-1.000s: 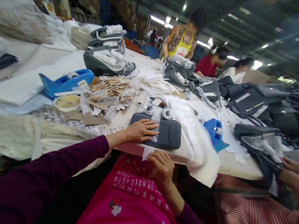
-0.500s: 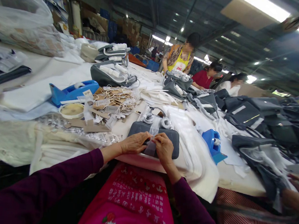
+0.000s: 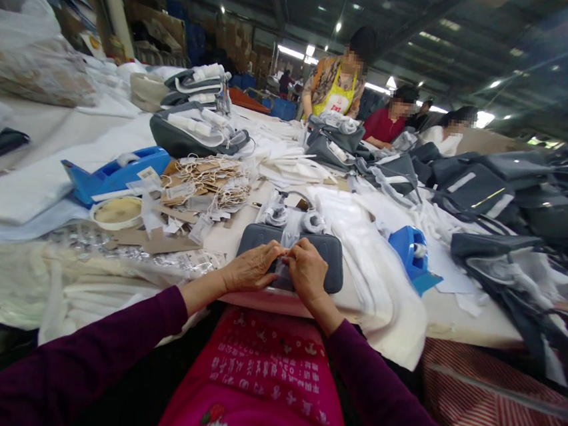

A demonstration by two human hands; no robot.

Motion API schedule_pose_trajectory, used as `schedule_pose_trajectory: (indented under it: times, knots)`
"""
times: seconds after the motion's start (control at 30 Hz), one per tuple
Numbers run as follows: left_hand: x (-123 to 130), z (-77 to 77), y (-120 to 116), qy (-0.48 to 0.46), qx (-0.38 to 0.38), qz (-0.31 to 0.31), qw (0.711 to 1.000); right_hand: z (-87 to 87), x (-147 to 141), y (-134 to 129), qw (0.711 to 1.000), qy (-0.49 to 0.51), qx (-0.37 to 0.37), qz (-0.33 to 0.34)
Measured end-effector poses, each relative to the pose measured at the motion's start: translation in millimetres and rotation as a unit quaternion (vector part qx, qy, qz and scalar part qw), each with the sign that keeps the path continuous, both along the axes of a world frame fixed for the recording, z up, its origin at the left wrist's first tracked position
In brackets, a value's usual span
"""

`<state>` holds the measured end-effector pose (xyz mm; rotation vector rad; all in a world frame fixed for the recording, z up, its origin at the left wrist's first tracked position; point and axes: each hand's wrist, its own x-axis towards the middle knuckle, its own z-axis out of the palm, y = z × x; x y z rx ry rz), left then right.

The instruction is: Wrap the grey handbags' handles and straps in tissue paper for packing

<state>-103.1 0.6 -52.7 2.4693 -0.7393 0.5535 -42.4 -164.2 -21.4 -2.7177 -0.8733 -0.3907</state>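
A dark grey bag (image 3: 331, 263) lies on the table edge in front of me, with wrapped handles (image 3: 313, 222) standing at its far side. Clear plastic wrap (image 3: 291, 230) runs over its middle. My left hand (image 3: 257, 264) and my right hand (image 3: 307, 271) meet over that strip, each with its fingertips pinched on the plastic wrap. The exact bit of plastic between the fingertips is too small to make out.
To the left are a blue tape dispenser (image 3: 114, 173), a tape roll (image 3: 116, 212) and a heap of tags (image 3: 206, 185). White foam strips (image 3: 360, 254) and another blue dispenser (image 3: 410, 255) lie right. Grey bags (image 3: 487, 192) and people (image 3: 337, 87) are beyond.
The view has shifted slightly. Both hands remain pinched at the middle of the bag, with small finger movements. The neighbouring person's hand at the far right has mostly left view.
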Motion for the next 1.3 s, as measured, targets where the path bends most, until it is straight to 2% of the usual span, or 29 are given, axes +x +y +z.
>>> schedule_pose_trajectory:
  times: [0.17,0.37,0.47,0.57,0.73,0.8,0.87,0.93,1.0,1.07,1.13,1.17,1.23,1.3]
  knots:
    - [0,5.6,-1,-0.001,-0.010,-0.011,1.000,14.9,6,6,0.996,0.032,-0.079,-0.002]
    - [-2,10.8,-2,-0.013,0.047,-0.010,0.999,34.9,20,10,0.987,0.081,-0.131,0.037]
    - [-2,9.2,-2,-0.055,0.086,0.001,0.995,40.1,26,10,0.986,0.097,-0.125,0.054]
    - [-2,7.0,-1,-0.066,0.121,-0.024,0.990,41.2,31,12,0.988,0.102,-0.101,0.059]
    - [-1,4.9,0,-0.059,0.107,-0.053,0.991,39.6,36,2,0.989,0.107,-0.046,0.096]
    - [0,3.6,1,-0.066,0.098,-0.056,0.991,40.0,39,-19,0.984,0.130,0.047,0.114]
    - [1,2.1,3,-0.073,0.096,-0.055,0.991,43.0,49,-53,0.956,0.157,0.219,0.114]
    - [2,0.7,4,-0.077,0.101,-0.054,0.990,49.8,66,-101,0.906,0.140,0.392,0.077]
    - [4,-1.0,6,-0.078,0.107,-0.050,0.990,60.0,89,-155,0.873,0.068,0.483,-0.008]
    - [6,-3.5,9,-0.081,0.111,-0.049,0.989,71.0,113,-208,0.860,0.023,0.489,-0.144]
    - [8,-6.5,12,-0.087,0.122,-0.050,0.987,78.6,133,-250,0.856,0.039,0.438,-0.270]
    - [9,-7.7,13,-0.090,0.128,-0.050,0.986,80.4,141,-265,0.855,0.065,0.409,-0.312]
    - [11,-9.3,14,-0.097,0.137,-0.048,0.985,79.7,153,-282,0.852,0.122,0.371,-0.349]
    - [12,-9.6,14,-0.108,0.143,-0.045,0.983,75.5,161,-284,0.848,0.165,0.354,-0.359]
